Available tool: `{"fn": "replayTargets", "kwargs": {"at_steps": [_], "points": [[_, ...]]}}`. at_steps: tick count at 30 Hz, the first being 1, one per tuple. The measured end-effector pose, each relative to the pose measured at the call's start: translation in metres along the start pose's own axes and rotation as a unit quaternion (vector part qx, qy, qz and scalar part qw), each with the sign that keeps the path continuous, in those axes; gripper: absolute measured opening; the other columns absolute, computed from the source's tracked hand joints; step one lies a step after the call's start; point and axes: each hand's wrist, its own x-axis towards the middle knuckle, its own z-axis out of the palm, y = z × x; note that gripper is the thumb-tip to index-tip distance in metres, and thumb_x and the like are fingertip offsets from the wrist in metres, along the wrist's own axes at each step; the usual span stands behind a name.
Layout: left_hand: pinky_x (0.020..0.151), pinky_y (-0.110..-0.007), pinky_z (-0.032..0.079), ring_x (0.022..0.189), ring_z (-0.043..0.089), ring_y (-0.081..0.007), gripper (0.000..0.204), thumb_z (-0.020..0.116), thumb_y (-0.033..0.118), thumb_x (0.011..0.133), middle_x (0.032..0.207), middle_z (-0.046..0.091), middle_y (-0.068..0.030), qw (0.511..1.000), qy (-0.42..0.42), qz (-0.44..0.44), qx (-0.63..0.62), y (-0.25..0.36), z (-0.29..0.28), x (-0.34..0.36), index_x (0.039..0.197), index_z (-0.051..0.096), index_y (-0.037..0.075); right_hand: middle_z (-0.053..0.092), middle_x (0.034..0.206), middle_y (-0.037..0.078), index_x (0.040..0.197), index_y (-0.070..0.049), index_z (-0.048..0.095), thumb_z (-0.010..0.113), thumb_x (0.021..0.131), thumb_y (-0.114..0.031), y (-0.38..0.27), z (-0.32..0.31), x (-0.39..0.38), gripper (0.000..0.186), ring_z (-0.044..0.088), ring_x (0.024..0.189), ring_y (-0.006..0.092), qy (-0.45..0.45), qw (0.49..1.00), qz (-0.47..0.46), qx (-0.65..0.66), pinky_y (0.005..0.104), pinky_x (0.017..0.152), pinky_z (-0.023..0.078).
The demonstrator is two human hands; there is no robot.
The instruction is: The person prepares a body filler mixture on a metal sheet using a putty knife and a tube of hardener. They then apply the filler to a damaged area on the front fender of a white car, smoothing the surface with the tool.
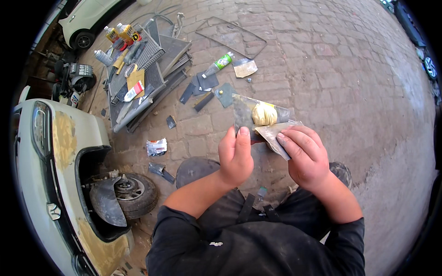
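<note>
In front of my lap, my left hand (236, 156) is closed on the near left edge of a flat dark board (242, 112), its thumb lying on top. A dollop of cream-coloured putty (264, 113) sits on that board, its surface in folds. My right hand (305, 156) grips a flat, smeared greyish putty spreader (271, 134), fingers pressed over its face. The spreader's far edge is right at the near side of the putty; whether it touches the putty I cannot tell.
At left stands a car body (64, 133) with tan filler patches and a wheel (136, 195) in its open arch. Stacked radiators (154, 69) carry bottles, a tube and tools. Sanding sheets (208, 80), a green-labelled bottle (223, 62) and a wire frame (230, 30) lie on the brick paving.
</note>
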Motion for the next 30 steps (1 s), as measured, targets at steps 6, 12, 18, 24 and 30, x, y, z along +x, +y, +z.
{"fn": "replayTargets", "kwargs": {"at_steps": [6,12,18,24,30], "points": [[0.076,-0.026,0.051,0.082,0.057,-0.0065,0.025,0.040,0.022,0.108,0.096,0.063,-0.0037,1.000,0.010,-0.001,-0.028,0.011,0.012,0.003,0.106,0.055,0.001,0.064,0.106,0.018,0.110,0.008,0.066,0.064,0.066,0.005,0.001,0.004,0.002,0.044,0.065,0.095,0.0360,-0.010,0.999,0.011,0.028,0.0422,0.084,0.057],[0.079,-0.027,0.051,0.088,0.060,-0.0095,0.029,0.039,0.022,0.109,0.103,0.065,-0.0063,1.000,-0.009,0.015,0.019,-0.002,-0.001,0.000,0.115,0.055,-0.001,0.064,0.107,0.018,0.111,0.008,0.066,0.065,0.068,0.006,-0.001,0.003,0.006,0.043,0.065,0.097,0.0355,-0.017,0.999,0.025,0.025,0.0427,0.084,0.056],[0.055,-0.026,0.037,0.066,0.042,-0.0042,0.028,0.043,0.019,0.107,0.070,0.051,-0.0005,0.994,0.025,0.073,0.083,0.000,0.005,0.001,0.090,0.052,-0.001,0.064,0.108,0.017,0.112,0.008,0.066,0.064,0.068,0.007,-0.002,0.003,0.006,0.044,0.064,0.098,0.0356,-0.009,0.999,0.023,0.020,0.0423,0.084,0.056],[0.052,-0.029,0.034,0.061,0.040,-0.0070,0.027,0.045,0.017,0.106,0.066,0.049,-0.0007,0.992,0.028,0.085,0.092,-0.008,0.003,-0.002,0.085,0.049,0.000,0.065,0.108,0.017,0.111,0.007,0.066,0.064,0.068,0.006,-0.002,0.000,0.007,0.043,0.065,0.098,0.0355,0.024,0.999,0.025,0.013,0.0429,0.085,0.056],[0.053,-0.031,0.033,0.060,0.041,-0.0093,0.025,0.045,0.016,0.105,0.067,0.047,-0.0035,0.988,0.014,0.103,0.110,-0.019,-0.001,-0.007,0.087,0.047,0.000,0.065,0.106,0.017,0.110,0.008,0.066,0.065,0.067,0.007,-0.001,-0.005,0.006,0.043,0.065,0.097,0.0357,0.046,0.999,0.021,0.020,0.0432,0.083,0.056]]}}
